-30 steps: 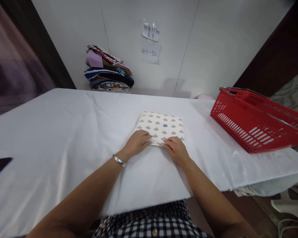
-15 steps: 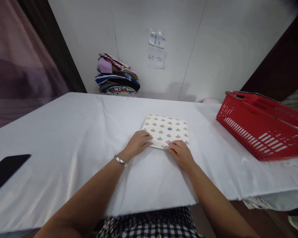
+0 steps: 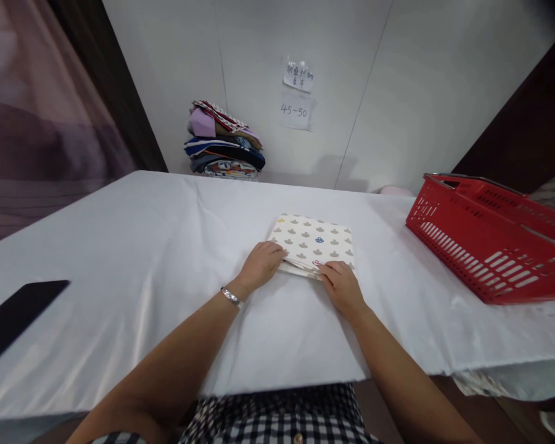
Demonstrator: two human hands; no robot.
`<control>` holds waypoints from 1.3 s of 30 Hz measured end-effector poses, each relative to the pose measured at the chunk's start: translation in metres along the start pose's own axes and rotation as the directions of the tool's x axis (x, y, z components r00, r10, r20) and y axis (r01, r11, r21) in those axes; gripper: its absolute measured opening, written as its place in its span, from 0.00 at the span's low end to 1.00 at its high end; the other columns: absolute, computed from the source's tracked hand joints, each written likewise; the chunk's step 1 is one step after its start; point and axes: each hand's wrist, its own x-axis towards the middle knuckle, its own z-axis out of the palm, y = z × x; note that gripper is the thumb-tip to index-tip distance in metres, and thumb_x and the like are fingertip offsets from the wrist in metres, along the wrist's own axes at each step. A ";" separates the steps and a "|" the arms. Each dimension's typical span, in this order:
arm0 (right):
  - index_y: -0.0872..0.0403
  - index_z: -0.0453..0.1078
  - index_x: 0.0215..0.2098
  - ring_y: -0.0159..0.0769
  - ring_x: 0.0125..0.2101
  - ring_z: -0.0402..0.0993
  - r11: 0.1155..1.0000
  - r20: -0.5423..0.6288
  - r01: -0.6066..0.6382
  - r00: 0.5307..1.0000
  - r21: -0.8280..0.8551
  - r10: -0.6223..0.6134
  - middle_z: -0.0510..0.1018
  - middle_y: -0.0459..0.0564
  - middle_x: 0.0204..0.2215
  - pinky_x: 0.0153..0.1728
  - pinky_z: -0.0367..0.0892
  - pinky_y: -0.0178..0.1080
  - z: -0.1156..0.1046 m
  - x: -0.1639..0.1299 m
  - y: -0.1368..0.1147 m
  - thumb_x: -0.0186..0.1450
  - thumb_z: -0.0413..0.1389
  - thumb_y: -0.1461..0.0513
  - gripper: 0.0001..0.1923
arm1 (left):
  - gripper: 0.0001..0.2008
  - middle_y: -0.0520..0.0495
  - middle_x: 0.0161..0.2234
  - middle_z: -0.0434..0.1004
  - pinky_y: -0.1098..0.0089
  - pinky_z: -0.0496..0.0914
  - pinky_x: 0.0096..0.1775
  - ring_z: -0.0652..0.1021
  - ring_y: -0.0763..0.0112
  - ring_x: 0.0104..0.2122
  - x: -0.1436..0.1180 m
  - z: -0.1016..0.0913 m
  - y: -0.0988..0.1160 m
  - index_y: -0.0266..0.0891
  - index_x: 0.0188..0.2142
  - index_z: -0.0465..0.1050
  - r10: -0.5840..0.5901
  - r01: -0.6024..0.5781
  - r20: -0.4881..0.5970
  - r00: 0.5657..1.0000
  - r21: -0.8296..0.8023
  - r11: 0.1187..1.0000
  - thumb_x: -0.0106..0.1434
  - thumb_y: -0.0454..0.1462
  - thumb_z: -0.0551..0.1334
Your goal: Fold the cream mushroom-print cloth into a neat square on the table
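Observation:
A folded cream cloth with grey motifs and a few coloured ones lies flat on the white-covered table. Its near edge shows several layers, parted slightly between my hands. My left hand pinches the near left corner, fingers closed over the upper layers. At the near right corner, my right hand grips the same edge, thumb beneath and fingers on top. Both fingertips are partly hidden against the fabric.
A red plastic basket with metal handles stands at the right. A black phone-like slab lies at the left. Behind the table is a stack of folded fabrics. Handwritten paper notes are on the wall.
The near edge's upper layers have lifted a little and a gap shows between them. Both hands keep their hold. The whole view has shifted slightly.

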 end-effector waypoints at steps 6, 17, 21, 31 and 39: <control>0.49 0.70 0.50 0.40 0.37 0.68 1.000 -0.022 0.014 1.000 0.004 -0.013 0.75 0.51 0.35 0.36 0.66 0.42 0.001 0.000 0.001 0.68 0.46 0.65 0.16 | 0.13 0.46 0.43 0.75 0.59 0.66 0.45 0.72 0.63 0.45 -0.008 -0.002 -0.009 0.43 0.42 0.72 -0.086 0.086 0.005 0.996 -0.031 0.996 0.62 0.29 0.53; 0.52 0.71 0.47 0.41 0.38 0.67 1.000 -0.049 0.016 0.999 -0.025 -0.017 0.74 0.52 0.37 0.39 0.64 0.44 0.000 -0.003 0.001 0.68 0.48 0.63 0.13 | 0.06 0.45 0.44 0.75 0.61 0.71 0.44 0.72 0.64 0.46 -0.015 -0.004 -0.017 0.40 0.34 0.70 -0.202 0.197 -0.079 0.976 -0.066 0.978 0.59 0.30 0.56; 0.51 0.71 0.45 0.42 0.40 0.67 0.998 -0.063 -0.020 0.998 -0.054 0.017 0.74 0.51 0.38 0.40 0.63 0.45 -0.003 -0.007 0.006 0.67 0.50 0.61 0.11 | 0.07 0.45 0.44 0.74 0.63 0.72 0.42 0.72 0.64 0.46 -0.016 -0.004 -0.014 0.41 0.35 0.67 -0.227 0.225 -0.078 0.971 -0.035 0.974 0.58 0.29 0.57; 0.52 0.73 0.42 0.39 0.37 0.67 0.997 -0.111 0.014 0.994 -0.077 -0.023 0.75 0.51 0.35 0.37 0.62 0.42 -0.004 -0.012 0.013 0.68 0.48 0.63 0.12 | 0.10 0.46 0.42 0.72 0.65 0.70 0.37 0.71 0.63 0.45 -0.017 -0.001 -0.013 0.42 0.35 0.63 -0.239 0.239 -0.014 0.971 -0.002 0.971 0.54 0.27 0.56; 0.53 0.74 0.42 0.39 0.38 0.67 0.997 -0.067 -0.016 0.998 -0.082 0.010 0.75 0.51 0.36 0.38 0.62 0.41 -0.003 -0.012 0.009 0.68 0.48 0.62 0.12 | 0.18 0.44 0.49 0.71 0.58 0.63 0.52 0.69 0.61 0.52 -0.015 -0.002 -0.009 0.41 0.46 0.66 -0.163 0.163 -0.001 0.987 -0.004 0.987 0.55 0.29 0.56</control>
